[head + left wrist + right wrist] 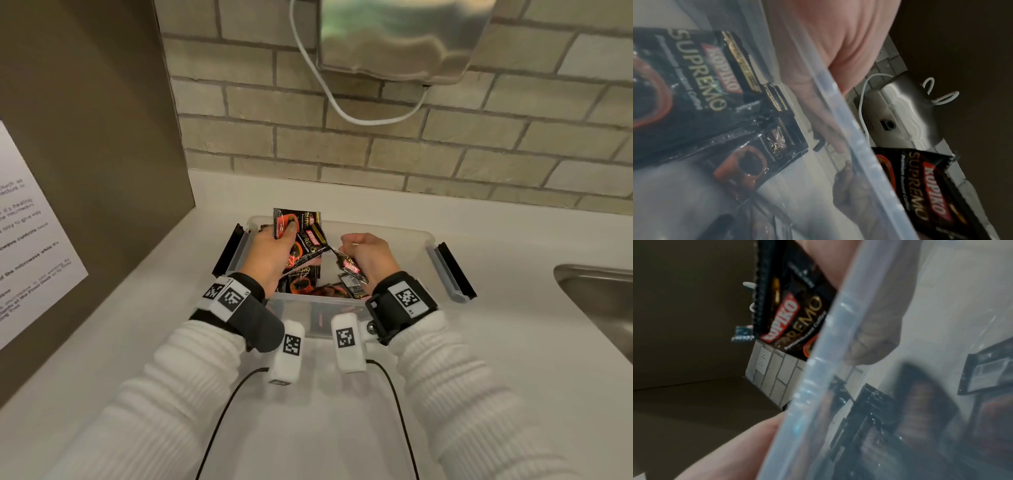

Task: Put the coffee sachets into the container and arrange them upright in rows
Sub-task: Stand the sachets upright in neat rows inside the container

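Coffee sachets point(301, 236) sit at frame centre: the left hand point(270, 255) grips a fanned bunch, thumb pressed on the top one, while the right hand point(366, 255) pinches a single sachet point(349, 265) in curled fingers. Both hands hover over the clear container point(424, 240), where loose sachets point(329, 291) lie flat. Its black latches point(455, 270) stand open on the white counter point(496, 342).

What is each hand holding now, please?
Left hand: grips a bunch of Kopiko Supremo sachets above the clear container.
Right hand: pinches one Kopiko sachet.
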`<state>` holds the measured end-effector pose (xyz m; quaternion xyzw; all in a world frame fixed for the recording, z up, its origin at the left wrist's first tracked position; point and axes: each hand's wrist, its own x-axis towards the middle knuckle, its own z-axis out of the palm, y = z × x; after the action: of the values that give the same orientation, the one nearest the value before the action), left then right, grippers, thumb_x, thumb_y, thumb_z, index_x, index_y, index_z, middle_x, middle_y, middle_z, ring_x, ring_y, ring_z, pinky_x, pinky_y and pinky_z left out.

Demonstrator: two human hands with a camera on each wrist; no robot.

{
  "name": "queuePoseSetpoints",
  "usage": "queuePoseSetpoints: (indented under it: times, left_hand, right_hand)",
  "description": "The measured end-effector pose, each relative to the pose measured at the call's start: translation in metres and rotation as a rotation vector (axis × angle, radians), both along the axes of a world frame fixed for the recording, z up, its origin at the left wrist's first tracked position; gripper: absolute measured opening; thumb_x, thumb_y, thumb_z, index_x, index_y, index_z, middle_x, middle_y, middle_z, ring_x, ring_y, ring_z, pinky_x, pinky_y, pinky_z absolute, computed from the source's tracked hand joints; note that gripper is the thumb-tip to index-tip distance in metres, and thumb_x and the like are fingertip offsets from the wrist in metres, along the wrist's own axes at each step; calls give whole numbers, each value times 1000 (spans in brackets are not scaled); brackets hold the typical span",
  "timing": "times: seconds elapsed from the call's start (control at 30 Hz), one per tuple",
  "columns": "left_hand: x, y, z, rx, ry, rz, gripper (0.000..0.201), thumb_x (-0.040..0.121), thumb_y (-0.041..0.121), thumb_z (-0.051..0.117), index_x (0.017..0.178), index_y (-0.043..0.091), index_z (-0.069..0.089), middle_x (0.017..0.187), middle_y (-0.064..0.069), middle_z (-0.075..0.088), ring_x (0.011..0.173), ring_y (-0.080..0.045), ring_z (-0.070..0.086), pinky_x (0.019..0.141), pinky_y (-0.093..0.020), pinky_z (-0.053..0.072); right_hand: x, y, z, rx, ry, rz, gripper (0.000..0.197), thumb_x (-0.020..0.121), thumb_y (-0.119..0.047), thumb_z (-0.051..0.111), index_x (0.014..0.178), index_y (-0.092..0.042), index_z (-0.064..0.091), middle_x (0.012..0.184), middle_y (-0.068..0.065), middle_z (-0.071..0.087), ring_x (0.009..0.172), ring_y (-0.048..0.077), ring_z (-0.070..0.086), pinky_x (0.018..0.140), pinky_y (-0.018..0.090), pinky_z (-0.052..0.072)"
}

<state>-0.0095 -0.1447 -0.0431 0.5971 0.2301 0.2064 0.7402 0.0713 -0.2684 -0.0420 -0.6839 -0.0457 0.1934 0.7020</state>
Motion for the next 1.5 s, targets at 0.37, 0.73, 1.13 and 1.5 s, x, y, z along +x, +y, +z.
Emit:
queuePoseSetpoints:
  times: [0.37,0.73,1.13,1.5]
  left_hand:
    - [-15,-5,11,-25,-73,-240,19,95,33,47,102,20,59,96,-4,69,77,-9,68,61,-21,57]
    - [-14,-6,9,0,-59,-330,23,91,30,53,100,13,65,90,-6,74,80,-15,71,71,-24,58]
    - [-16,-3,14,-234,-126,-83,20,94,34,50,106,21,60,87,5,70,72,-4,68,59,-17,54]
    - [-20,-5,15,-81,13,-270,20,91,38,54,102,25,64,94,5,73,83,-5,68,64,-19,51]
  right_hand:
    - [5,-9,6,316,473,20,29,99,-3,24,80,0,47,75,12,46,65,15,44,39,13,41]
    - [-3,-9,11,371,580,194,18,91,0,41,93,2,58,86,21,64,68,26,65,88,31,51]
    - [-3,-5,8,204,43,122,7,94,-19,53,91,-13,57,96,8,64,91,23,61,76,36,53]
    - [0,0,5,252,-43,27,13,88,4,48,89,-4,58,81,8,63,75,19,61,82,40,52]
